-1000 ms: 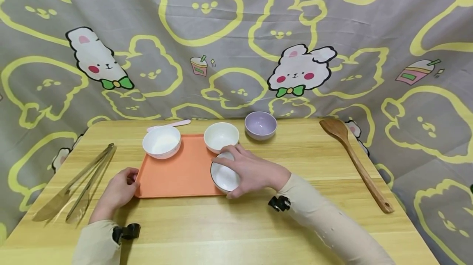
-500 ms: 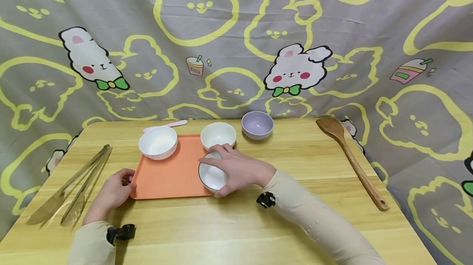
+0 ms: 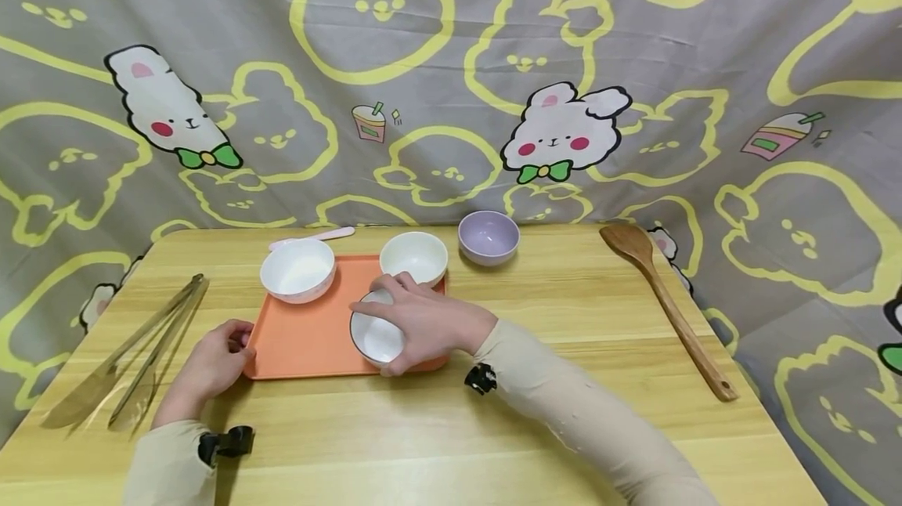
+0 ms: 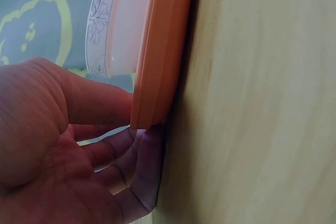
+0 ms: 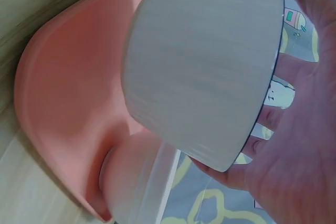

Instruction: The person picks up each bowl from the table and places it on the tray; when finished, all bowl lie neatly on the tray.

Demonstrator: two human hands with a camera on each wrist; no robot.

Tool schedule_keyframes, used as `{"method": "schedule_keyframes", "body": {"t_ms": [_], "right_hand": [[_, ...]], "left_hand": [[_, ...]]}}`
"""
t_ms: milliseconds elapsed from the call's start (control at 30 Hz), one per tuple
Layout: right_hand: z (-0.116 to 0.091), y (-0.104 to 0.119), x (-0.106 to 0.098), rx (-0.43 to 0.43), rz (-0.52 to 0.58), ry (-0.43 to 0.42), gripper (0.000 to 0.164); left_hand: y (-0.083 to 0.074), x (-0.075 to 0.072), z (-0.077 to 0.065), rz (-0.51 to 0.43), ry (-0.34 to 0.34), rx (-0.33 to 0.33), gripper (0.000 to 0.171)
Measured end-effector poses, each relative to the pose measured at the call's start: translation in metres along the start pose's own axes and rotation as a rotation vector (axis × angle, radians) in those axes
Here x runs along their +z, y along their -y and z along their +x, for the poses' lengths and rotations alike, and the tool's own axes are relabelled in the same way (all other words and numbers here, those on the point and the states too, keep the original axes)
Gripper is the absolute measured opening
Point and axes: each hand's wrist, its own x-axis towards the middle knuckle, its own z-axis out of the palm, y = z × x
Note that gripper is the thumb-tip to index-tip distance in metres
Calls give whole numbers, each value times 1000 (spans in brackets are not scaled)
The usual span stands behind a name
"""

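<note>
My right hand point(image 3: 433, 326) grips a white bowl with a dark rim point(image 3: 377, 334), fingers and thumb spread across its rim. In the right wrist view this bowl point(image 5: 199, 66) is tilted and held above the orange tray point(image 5: 73, 87). My left hand point(image 3: 211, 361) pinches the tray's point(image 3: 310, 341) near left corner. In the left wrist view the thumb point(image 4: 100, 103) lies on the tray's rim and the other fingers curl beneath it. A white patterned bowl point(image 3: 299, 271) stands at the tray's back left, a cream bowl point(image 3: 416, 255) at its back right.
A purple bowl point(image 3: 489, 238) stands on the table behind the tray's right side. Metal tongs point(image 3: 151, 357) lie at the left and a wooden spatula point(image 3: 669, 302) at the right. A pink-handled utensil point(image 3: 334, 233) lies partly behind the patterned bowl. A patterned curtain point(image 3: 423, 99) hangs behind.
My right hand has carried the dark-rimmed bowl leftward, from the tray's right edge to over the tray. My left hand keeps its place at the corner. The head view has shifted slightly.
</note>
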Motion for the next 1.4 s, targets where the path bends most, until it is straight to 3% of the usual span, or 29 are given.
{"method": "schedule_keyframes", "body": {"t_ms": [367,800,1133,1400], "right_hand": [[25,13,6,-8,-39,41,91],[69,43,13,-10,-63,102,91],[94,56,22,5,-118,92,89],[108,64,29,28,-146,87,97]], "left_hand": [[0,-1,-1,-11,18,-18,36],[5,-3,-2,-2,23,-36,38],[2,-5,0,24,17,-9,37],[1,-3,1,26,-14,39,32]]}}
